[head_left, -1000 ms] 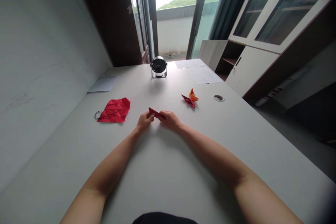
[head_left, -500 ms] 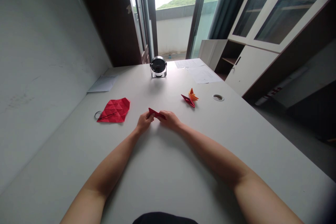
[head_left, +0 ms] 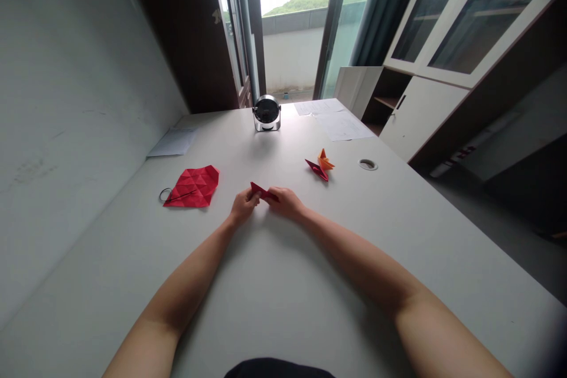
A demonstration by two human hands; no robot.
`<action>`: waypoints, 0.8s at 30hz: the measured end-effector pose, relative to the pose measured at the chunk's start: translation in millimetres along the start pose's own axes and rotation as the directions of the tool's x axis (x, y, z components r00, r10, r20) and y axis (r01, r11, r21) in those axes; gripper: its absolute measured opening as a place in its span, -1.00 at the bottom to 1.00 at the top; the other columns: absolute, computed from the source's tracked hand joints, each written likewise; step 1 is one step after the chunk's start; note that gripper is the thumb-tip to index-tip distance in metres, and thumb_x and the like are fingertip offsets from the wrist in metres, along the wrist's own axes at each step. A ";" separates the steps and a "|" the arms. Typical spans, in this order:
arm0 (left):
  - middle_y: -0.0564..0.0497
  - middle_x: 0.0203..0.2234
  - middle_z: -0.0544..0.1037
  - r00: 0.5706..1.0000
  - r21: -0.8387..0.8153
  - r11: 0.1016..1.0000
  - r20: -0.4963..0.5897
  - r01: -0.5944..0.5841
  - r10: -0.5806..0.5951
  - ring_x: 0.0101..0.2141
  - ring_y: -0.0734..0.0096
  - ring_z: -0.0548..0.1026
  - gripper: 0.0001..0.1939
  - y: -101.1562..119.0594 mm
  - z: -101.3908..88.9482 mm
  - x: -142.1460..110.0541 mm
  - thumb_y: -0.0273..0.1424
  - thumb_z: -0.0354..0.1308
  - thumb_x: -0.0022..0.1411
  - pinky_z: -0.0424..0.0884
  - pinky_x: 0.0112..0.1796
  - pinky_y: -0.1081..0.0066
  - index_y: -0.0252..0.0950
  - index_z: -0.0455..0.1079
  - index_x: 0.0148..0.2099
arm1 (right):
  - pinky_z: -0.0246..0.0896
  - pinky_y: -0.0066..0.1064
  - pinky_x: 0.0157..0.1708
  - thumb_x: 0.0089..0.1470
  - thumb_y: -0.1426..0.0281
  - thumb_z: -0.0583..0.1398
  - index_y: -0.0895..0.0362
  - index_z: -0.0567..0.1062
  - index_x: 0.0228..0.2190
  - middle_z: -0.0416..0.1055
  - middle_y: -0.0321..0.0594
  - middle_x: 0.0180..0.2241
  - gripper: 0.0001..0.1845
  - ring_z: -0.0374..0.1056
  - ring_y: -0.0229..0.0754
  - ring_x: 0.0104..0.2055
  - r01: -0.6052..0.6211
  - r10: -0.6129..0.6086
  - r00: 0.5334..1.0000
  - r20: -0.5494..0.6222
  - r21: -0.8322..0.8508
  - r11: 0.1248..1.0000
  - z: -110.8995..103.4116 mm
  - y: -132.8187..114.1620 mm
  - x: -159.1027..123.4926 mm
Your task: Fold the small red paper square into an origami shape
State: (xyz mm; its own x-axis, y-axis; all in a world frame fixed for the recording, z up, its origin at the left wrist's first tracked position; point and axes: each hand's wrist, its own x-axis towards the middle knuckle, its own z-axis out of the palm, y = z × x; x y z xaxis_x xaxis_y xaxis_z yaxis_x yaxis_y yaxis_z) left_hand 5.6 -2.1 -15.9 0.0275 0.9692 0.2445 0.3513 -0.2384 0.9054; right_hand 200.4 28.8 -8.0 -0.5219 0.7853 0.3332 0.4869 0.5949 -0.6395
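Between my two hands is a small folded piece of red paper (head_left: 262, 191), pinched at both ends over the middle of the white table (head_left: 274, 271). My left hand (head_left: 244, 204) is closed on its left end, where a pointed corner sticks up past the thumb. The right end sits in the closed fingers of my right hand (head_left: 286, 202), which cover part of it. Off to the left lies a creased, unfolded sheet of red paper (head_left: 197, 184) with a thin black cord (head_left: 166, 194) looped across it.
Right of my hands are a dark red folded paper piece (head_left: 317, 170) and an orange one (head_left: 325, 159), side by side. A round black and silver device (head_left: 267, 113) stands at the back. Papers (head_left: 343, 125) lie back right, another sheet (head_left: 172, 142) by the left wall. A cable hole (head_left: 368, 164) is at right.
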 end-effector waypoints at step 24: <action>0.01 -0.52 0.54 0.999 0.067 0.997 0.026 0.039 -0.041 -0.47 0.40 0.47 -0.70 -0.6 -2.0 0.6 -0.16 0.12 0.25 0.33 -0.39 0.45 -0.31 0.46 -0.28 | -0.06 -0.48 -0.42 0.19 0.24 0.18 0.11 0.41 -0.47 0.34 -0.31 -0.47 -0.75 0.12 -0.32 -0.46 0.016 -0.016 1.000 0.006 -0.029 0.999 0.8 1.1 1.1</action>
